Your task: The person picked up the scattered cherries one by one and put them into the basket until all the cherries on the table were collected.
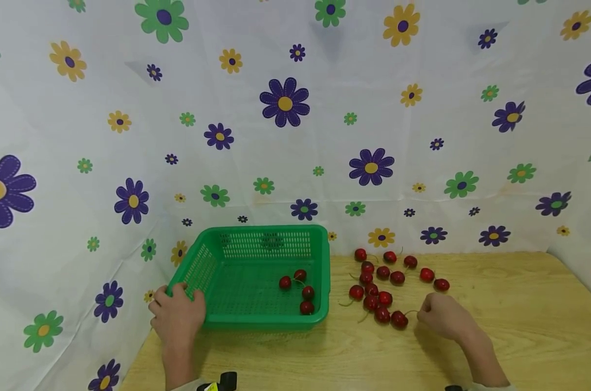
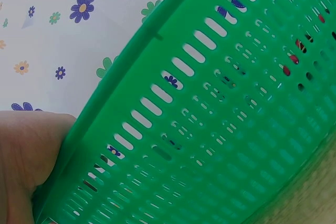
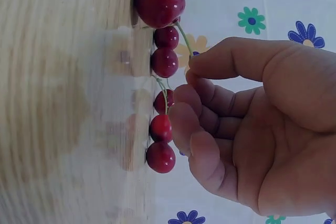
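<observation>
Four cherries (image 1: pixel 308 293) in basket (image 1: pixel 263 320), 4 o'clock | loose cherries (image 1: pixel 371 302) remained on bench (image 1: pixel 510 309), 3 o'clock | left fingers (image 1: pixel 180 291) gripped rim (image 1: pixel 185 258); right fingers (image 3: pixel 215 98) pinched stem (image 3: pixel 184 38)

Light wood-grain table (image 1: pixel 373 358). Directly on it: green basket (image 1: pixel 256 321), just inward of left hand (image 1: pixel 178 314) gripping its rim; loose red cherries (image 1: pixel 371 290), mostly left of right hand (image 1: pixel 444 316), two just beyond it, nearest one's stem (image 3: pixel 185 38) pinched there.

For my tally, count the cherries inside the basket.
4, right side of the green basket: rearmost cherry, leftmost cherry, frontmost cherry, another cherry just behind it. Some may be hidden.
</observation>
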### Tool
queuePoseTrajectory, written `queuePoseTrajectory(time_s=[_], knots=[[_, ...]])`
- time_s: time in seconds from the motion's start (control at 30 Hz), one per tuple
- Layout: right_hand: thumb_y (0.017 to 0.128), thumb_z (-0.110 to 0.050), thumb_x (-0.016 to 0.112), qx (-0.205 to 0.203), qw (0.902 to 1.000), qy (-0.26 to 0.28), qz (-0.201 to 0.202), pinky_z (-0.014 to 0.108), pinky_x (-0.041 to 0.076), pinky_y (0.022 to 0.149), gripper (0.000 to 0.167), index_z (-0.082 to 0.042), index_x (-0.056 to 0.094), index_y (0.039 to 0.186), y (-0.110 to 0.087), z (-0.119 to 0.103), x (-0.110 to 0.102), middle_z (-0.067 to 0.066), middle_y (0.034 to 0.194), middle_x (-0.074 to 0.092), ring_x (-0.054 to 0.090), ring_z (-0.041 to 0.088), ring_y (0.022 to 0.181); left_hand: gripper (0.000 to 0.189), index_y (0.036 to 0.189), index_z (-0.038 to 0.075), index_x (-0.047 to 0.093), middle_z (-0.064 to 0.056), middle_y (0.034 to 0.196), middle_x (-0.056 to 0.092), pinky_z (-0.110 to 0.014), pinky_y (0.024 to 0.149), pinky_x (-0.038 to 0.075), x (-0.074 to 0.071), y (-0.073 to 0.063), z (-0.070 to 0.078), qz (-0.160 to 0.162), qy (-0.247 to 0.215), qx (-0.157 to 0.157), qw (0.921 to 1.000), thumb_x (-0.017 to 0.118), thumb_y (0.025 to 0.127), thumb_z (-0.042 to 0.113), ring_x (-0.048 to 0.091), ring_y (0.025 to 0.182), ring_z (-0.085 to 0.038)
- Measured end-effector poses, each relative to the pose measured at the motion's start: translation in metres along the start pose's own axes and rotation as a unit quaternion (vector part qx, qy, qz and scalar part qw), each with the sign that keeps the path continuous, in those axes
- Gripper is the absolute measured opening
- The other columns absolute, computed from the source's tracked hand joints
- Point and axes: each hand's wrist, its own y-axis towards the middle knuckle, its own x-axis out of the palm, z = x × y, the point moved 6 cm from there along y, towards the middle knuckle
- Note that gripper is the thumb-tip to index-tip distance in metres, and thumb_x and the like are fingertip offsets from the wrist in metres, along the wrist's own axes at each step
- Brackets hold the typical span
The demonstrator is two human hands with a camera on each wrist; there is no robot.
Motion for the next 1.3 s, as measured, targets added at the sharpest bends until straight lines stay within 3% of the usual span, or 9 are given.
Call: queuePoseTrajectory(time_s=[0.43,0.73,1.3], knots=[[0.087,-0.006,0.059,-0.003,0.9993,0.036,0.008,0.031,0.036,0.057,0.006,-0.005,0.058,0.081,-0.003,-0.004,0.002,0.004,0.070,0.052,0.046,0.017,0.064,0.052,0.134,-0.008,0.042,-0.042,0.139,0.022,-0.077,0.088,0.031,0.004,-0.002,-0.006,0.000,0.005,0.009,0.9999,0.040,0.096,0.028,0.025,0.123,-0.060],[0.087,-0.005,0.059,-0.039,0.9985,0.025,0.027,0.029,0.035,0.055,0.008,-0.007,0.056,0.080,-0.003,-0.016,0.000,0.001,0.068,0.050,0.044,0.015,0.062,0.050,0.131,-0.009,0.044,-0.042,0.138,0.023,-0.077,0.086,0.031,0.007,-0.001,-0.005,0.008,0.000,0.019,0.9998,0.039,0.096,0.027,0.025,0.122,-0.060],[0.088,-0.005,0.057,-0.119,0.9919,0.009,0.044,0.026,0.030,0.052,0.013,-0.008,0.053,0.077,0.009,-0.075,-0.021,-0.002,0.064,0.042,0.038,0.012,0.057,0.051,0.132,-0.009,0.043,-0.042,0.139,0.022,-0.077,0.088,0.030,0.001,0.001,-0.002,0.004,-0.006,0.017,0.9998,0.039,0.096,0.027,0.023,0.124,-0.060]])
